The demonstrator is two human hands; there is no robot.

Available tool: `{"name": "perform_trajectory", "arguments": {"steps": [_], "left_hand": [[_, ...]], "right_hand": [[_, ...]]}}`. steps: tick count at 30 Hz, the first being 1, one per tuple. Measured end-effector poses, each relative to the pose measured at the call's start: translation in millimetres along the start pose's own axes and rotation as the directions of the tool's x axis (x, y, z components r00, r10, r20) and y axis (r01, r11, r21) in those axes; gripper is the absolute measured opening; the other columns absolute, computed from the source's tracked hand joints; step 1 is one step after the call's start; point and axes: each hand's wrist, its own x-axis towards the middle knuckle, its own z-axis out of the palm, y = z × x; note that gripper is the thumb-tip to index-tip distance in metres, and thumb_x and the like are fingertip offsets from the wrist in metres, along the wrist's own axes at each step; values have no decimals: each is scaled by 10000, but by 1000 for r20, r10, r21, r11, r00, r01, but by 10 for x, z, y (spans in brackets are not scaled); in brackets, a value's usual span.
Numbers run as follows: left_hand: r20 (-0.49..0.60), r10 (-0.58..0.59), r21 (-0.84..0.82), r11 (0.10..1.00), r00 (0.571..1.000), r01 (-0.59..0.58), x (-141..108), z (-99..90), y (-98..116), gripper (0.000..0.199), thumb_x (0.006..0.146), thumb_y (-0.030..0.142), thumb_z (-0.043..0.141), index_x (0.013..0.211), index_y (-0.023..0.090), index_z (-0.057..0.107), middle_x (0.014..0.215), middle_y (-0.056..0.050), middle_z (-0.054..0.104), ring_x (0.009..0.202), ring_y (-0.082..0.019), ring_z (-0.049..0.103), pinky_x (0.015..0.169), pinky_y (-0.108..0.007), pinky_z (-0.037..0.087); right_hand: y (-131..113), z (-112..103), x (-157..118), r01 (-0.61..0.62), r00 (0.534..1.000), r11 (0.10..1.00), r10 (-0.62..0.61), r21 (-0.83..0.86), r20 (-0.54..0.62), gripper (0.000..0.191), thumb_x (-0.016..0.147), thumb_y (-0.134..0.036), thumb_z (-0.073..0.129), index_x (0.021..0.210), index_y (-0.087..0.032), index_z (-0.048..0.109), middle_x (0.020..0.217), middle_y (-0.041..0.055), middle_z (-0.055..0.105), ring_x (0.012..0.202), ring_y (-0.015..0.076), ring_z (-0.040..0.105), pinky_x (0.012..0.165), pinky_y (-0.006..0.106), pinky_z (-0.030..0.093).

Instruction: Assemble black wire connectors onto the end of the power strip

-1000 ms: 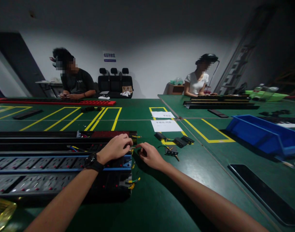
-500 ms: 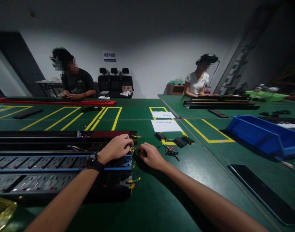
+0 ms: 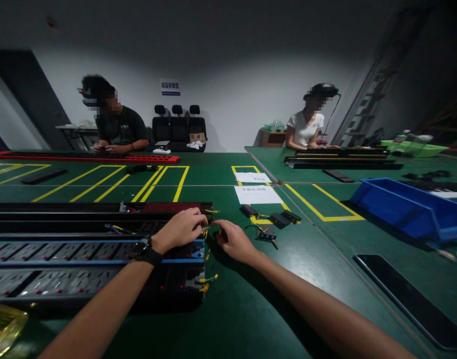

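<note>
Several long black power-strip housings lie side by side at the left; a blue-edged socket strip [image 3: 82,251] shows rows of outlets with red dots. My left hand [image 3: 181,227], wearing a dark watch [image 3: 142,245], rests over the right ends of the housings. Its thumb and fingers pinch a thin wire [image 3: 206,229] there. Just right of it is my right hand [image 3: 233,241], its index finger stretched toward the wire and the other fingers curled. Whether the right fingers hold anything small is unclear. Yellow-green wire ends [image 3: 209,282] stick out of the nearest housing.
Small black modules with wires [image 3: 278,219] lie beyond my right hand, near white paper sheets [image 3: 258,194]. A blue bin [image 3: 407,207] and a phone [image 3: 407,299] are at the right. Two people work across the green table. Yellow film [image 3: 6,326] lies at lower left.
My right index finger has shifted slightly and looks straighter near the wire. The left hand stays almost still at the housing end.
</note>
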Motion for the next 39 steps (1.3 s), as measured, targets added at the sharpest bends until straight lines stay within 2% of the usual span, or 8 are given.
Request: {"name": "perform_trajectory", "arguments": {"steps": [12, 17, 19, 24, 28, 31, 34, 39], "left_hand": [[1, -7, 21, 1000, 1000, 7, 3, -2, 13, 239, 960, 126, 540, 1074, 183, 742, 1034, -80, 678, 944, -235, 661, 847, -352, 500], [12, -7, 23, 1000, 1000, 7, 2, -8, 20, 259, 959, 128, 523, 1087, 179, 742, 1053, -85, 680, 965, -240, 667, 864, -361, 503], [7, -6, 23, 1000, 1000, 6, 1, -6, 16, 262, 953, 128, 519, 1081, 179, 742, 1045, -84, 677, 968, -242, 668, 868, -362, 503], [-15, -1, 8, 1000, 1000, 1, 3, 10, -6, 272, 953, 146, 497, 1063, 188, 742, 1022, -79, 669, 947, -235, 658, 856, -362, 494], [-25, 8, -15, 1000, 1000, -9, 3, 32, -30, 287, 958, 168, 476, 1056, 191, 744, 1025, -84, 668, 944, -240, 657, 855, -380, 486], [-27, 5, -12, 1000, 1000, -5, 3, 46, -54, 297, 962, 174, 461, 1063, 194, 740, 1032, -83, 670, 967, -244, 659, 871, -391, 484], [-27, 5, 1, 1000, 1000, -5, 2, 51, -71, 301, 964, 176, 454, 1068, 191, 736, 1030, -83, 672, 958, -241, 658, 867, -392, 486], [-39, 20, 5, 1000, 999, -20, -2, 48, -73, 301, 960, 180, 455, 1067, 194, 736, 1021, -84, 676, 945, -236, 655, 853, -379, 500]], "right_hand": [[-47, -56, 19, -30, 999, 998, 28, -48, -31, 472, 863, -41, 571, 1309, -176, 647, 1003, 56, 705, 874, 203, 658, 819, 315, 493], [-210, -384, 11, 34, 992, 958, 3, -283, 128, 339, 936, -132, 605, 1253, -190, 709, 1087, 87, 723, 908, 217, 684, 822, 321, 494], [-225, -600, -42, 17, 992, 936, 27, -352, 120, 332, 966, -165, 588, 1276, -195, 703, 1046, 78, 728, 891, 217, 691, 815, 323, 494], [93, -1125, -398, -152, 988, 892, 154, -426, -32, 338, 974, -211, 540, 1278, -211, 688, 1025, 76, 731, 888, 243, 710, 779, 347, 496], [530, -1350, -767, -298, 950, 858, 226, -418, -213, 329, 951, -238, 490, 1200, -214, 703, 956, 80, 718, 857, 267, 705, 769, 379, 497], [731, -1388, -928, -334, 936, 835, 239, -437, -259, 345, 939, -252, 475, 1177, -216, 722, 916, 84, 706, 808, 263, 688, 735, 381, 485], [765, -1355, -953, -315, 941, 843, 220, -436, -256, 351, 949, -262, 472, 1176, -243, 739, 980, 85, 700, 808, 247, 674, 745, 382, 495], [638, -1242, -909, -190, 977, 881, 129, -434, -167, 380, 945, -203, 493, 1233, -252, 735, 1090, 106, 701, 1044, 300, 658, 914, 439, 528]]}}
